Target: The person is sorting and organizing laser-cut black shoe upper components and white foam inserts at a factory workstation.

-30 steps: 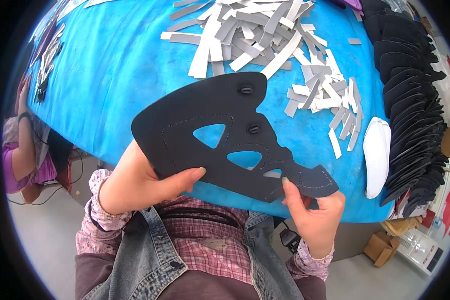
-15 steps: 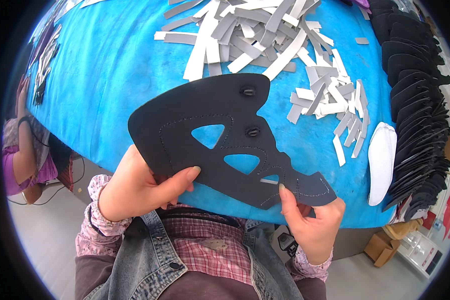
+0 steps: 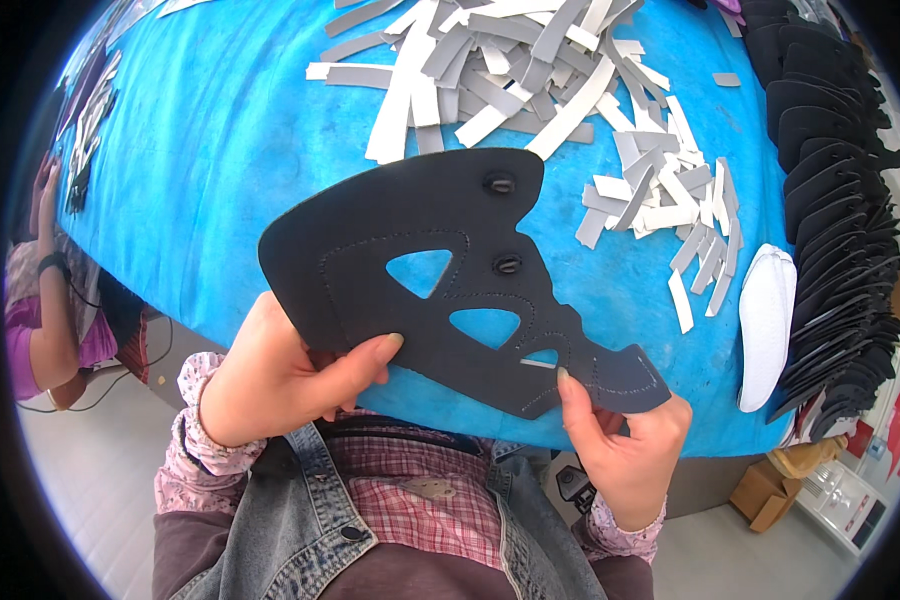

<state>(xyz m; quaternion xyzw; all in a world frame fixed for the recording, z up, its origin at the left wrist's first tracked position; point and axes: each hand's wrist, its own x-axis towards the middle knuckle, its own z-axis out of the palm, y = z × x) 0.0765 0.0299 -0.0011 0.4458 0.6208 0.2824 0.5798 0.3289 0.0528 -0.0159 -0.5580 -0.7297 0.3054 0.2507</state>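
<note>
A flat black shoe upper piece (image 3: 360, 240) is held up over the near edge of the blue-covered table. It has stitched outlines, cut-out openings through which the blue cloth shows, and two dark oval loops along its right side. My left hand (image 3: 300, 365) pinches its lower left edge, thumb on top and fingers underneath. At the narrow lower right end, my right hand (image 3: 625, 430) grips the piece between thumb and fingers. Both hands are closed on the same piece.
Grey and white strips (image 3: 500, 70) lie heaped at the far middle, spreading right. A white insole-shaped piece (image 3: 767, 330) lies beside a long row of stacked black pieces (image 3: 830, 200). At the left edge, another person's arm (image 3: 55, 300) rests near the blue table cloth (image 3: 190, 200).
The black piece and both my hands stay almost still. The other person's arm at the left has shifted slightly.
</note>
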